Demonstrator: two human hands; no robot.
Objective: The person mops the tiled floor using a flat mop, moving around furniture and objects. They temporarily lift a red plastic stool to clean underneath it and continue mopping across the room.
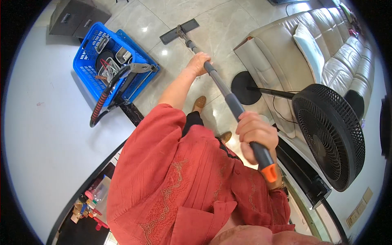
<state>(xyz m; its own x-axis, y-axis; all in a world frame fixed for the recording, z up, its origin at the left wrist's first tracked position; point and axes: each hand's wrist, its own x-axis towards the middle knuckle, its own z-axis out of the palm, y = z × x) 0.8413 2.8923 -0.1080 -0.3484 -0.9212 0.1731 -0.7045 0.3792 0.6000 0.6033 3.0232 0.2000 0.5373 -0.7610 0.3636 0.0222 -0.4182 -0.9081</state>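
Observation:
A long grey flat mop (222,87) with an orange-tipped handle runs diagonally in front of me. Lower on its pole, nearer the mop head (191,26), my left hand (197,64) is wrapped round it at the end of an outstretched arm. Close to my body, my right hand (257,134) grips the dark upper part of the handle, just below the orange end cap (269,173). The rectangular mop head lies flat on the shiny tile floor (216,24), beyond my feet.
On the left stands a blue plastic basket (87,75) holding metal containers, with a curved dark handle above it. A black standing fan (326,139) and its round base (245,87) are on the right, beside a cream leather sofa (281,53). A grey cabinet (77,18) sits far left.

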